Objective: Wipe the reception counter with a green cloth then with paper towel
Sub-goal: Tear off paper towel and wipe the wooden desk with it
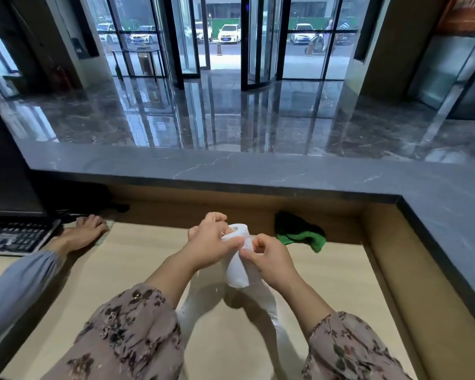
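Observation:
My left hand point(211, 239) grips a white paper towel roll point(239, 231) above the light wooden desk point(137, 270). My right hand point(269, 256) pinches the loose sheet point(236, 272) that hangs down from the roll. The green cloth point(299, 233) lies crumpled on the desk at the back right, against the counter's inner wall. The grey marble reception counter point(258, 171) runs across behind the desk and turns down the right side.
Another person's hand point(89, 229) in a grey-blue sleeve rests on the desk at the left, on a pale cloth. A black keyboard point(14, 237) and a dark monitor point(6, 174) stand at far left. Beyond the counter lies a glossy lobby floor with glass doors.

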A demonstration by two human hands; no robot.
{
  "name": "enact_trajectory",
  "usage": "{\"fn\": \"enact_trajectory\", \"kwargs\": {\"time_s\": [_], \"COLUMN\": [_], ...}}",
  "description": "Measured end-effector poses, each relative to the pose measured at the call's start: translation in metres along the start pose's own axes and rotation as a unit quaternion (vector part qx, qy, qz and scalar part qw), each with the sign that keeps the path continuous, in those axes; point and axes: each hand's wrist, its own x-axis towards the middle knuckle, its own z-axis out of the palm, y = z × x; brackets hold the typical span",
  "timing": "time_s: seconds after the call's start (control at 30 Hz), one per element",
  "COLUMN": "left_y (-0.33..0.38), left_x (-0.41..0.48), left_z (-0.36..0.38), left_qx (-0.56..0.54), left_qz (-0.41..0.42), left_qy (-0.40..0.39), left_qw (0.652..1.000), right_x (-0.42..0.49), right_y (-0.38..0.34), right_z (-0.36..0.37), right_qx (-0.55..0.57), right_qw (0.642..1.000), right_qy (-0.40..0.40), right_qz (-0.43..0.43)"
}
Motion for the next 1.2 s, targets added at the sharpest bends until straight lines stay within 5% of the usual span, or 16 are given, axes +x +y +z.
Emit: {"fn": "enact_trajectory", "kwargs": {"time_s": [0.17, 0.43, 0.83, 1.2], "left_y": [0.024, 0.041, 0.029, 0.023], "left_x": [-0.01, -0.031, -0.041, -0.045], "left_z": [0.0, -0.013, 0.005, 0.045], "left_qx": [-0.035, -0.246, -0.217, -0.113], "left_qz": [0.005, -0.002, -0.032, -0.142], "left_qy": [-0.027, -0.16, -0.224, -0.232], "left_qw": [0.999, 0.956, 0.95, 0.956], "right_x": [-0.016, -0.024, -0.033, -0.061], "right_y": [0.002, 0.014, 0.047, 0.096], "right_z": [-0.024, -0.046, -0.078, -0.07], "right_qx": [0.083, 0.197, 0.227, 0.191], "right_qw": [0.996, 0.976, 0.937, 0.937], "right_qy": [-0.043, 0.018, 0.21, 0.12], "right_qz": [-0.003, 0.085, 0.162, 0.267]}}
